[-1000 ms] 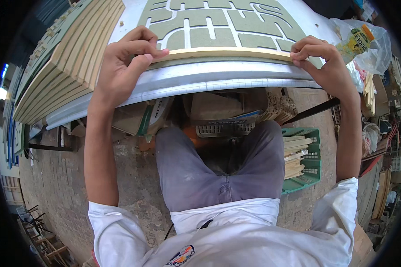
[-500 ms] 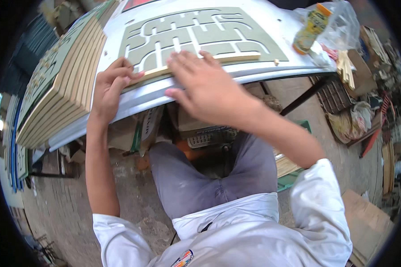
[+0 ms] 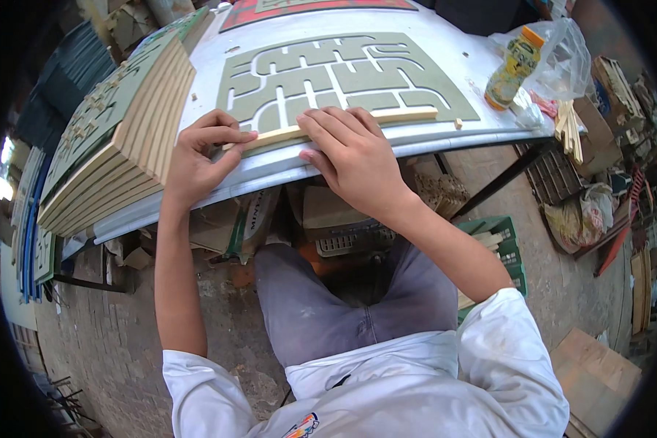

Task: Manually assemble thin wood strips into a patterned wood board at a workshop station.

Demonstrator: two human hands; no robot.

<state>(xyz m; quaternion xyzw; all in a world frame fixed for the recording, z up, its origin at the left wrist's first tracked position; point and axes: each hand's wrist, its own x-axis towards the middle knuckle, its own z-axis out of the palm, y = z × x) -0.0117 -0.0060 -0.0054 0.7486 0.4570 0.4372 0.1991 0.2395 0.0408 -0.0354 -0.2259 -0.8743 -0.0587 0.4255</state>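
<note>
A long, pale wooden strip (image 3: pixel 409 114) lies along the near edge of a grey-green board (image 3: pixel 299 89) cut with curved slots. At the strip's left end, my left hand (image 3: pixel 206 155) is closed, thumb and forefinger pinched around it. Over its middle, my right hand (image 3: pixel 358 157) has its fingers laid side by side across the strip, with the thumb on the near side. Part of the strip is hidden under these fingers. A small wooden block (image 3: pixel 458 124) sits by the board's near right corner.
Wood-edged slotted panels (image 3: pixel 135 124) are stacked at the table's left. A yellow-labelled bottle (image 3: pixel 515 69), a clear plastic bag (image 3: pixel 566 58) and thin sticks (image 3: pixel 568 131) lie at the right. A red panel (image 3: pixel 314 13) is at the far side. Below stands a green crate (image 3: pixel 515 252).
The whole view has shifted slightly, showing more of the far red panel. My right hand's fingers have drawn closer together over the strip. My left thumb and forefinger remain at its left end.
</note>
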